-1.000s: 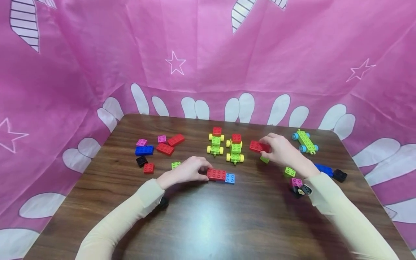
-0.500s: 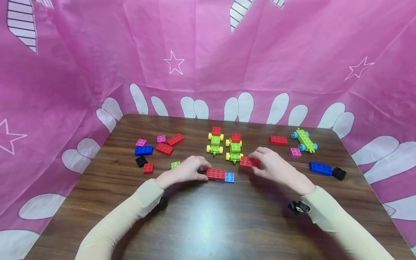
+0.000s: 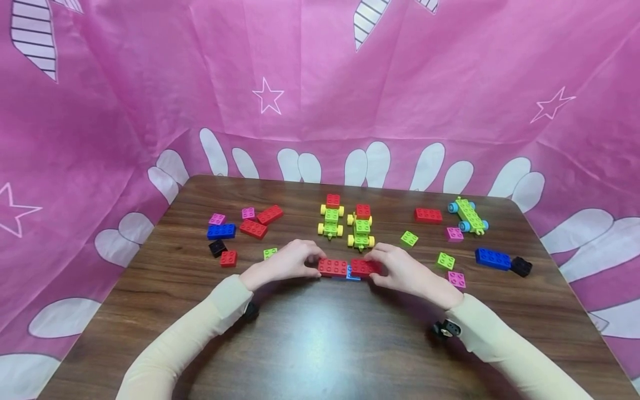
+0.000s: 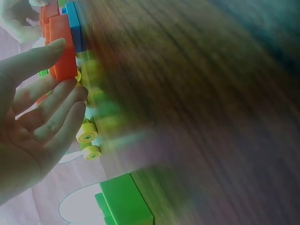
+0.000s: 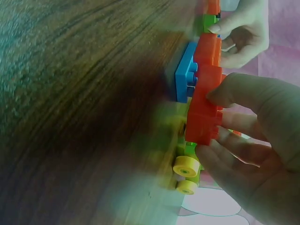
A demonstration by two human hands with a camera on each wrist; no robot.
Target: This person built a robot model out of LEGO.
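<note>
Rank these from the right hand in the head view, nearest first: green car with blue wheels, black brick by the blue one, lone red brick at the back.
1. Lone red brick, behind the right hand.
2. Black brick, far right.
3. Green car with blue wheels, back right; close to the black brick's rank.

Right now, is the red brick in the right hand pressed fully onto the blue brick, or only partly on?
Only partly on. In the right wrist view, the red brick sits over the blue brick's studs with a gap, pinched by the right hand.

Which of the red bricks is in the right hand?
The red brick over the blue brick at the table's centre front, pinched by the right hand. Its neighbour is under the left hand; the others lie untouched.
</note>
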